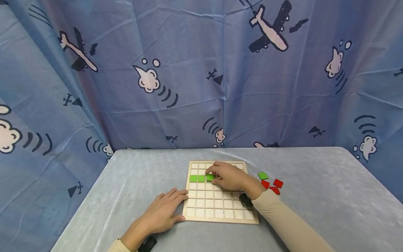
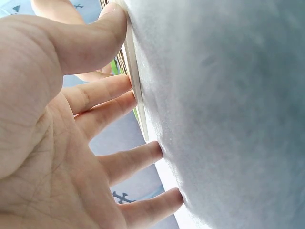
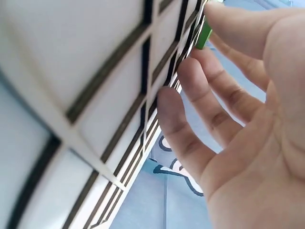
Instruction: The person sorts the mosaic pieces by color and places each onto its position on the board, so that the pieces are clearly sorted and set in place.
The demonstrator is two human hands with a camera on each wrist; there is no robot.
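A square wooden grid board (image 1: 220, 221) with white cells lies on the table. My right hand (image 1: 231, 176) reaches over its upper part and pinches a green square tile (image 1: 210, 178) between thumb and fingers. In the right wrist view that tile (image 3: 204, 36) shows edge-on at the fingertips, close over the grid. Two more green tiles (image 1: 197, 178) lie side by side in cells of the same row, to the left. My left hand (image 1: 163, 211) rests flat with spread fingers at the board's left edge; in the left wrist view its thumb and fingertips (image 2: 125, 82) are right at that edge.
Right of the board, a loose green tile (image 1: 262, 175) lies on the grey cloth-covered table (image 1: 315, 196) beside several red pieces (image 1: 278, 183), some with slanted sides. A blue curtain (image 1: 189, 52) with aeroplane prints hangs behind the table and along its sides.
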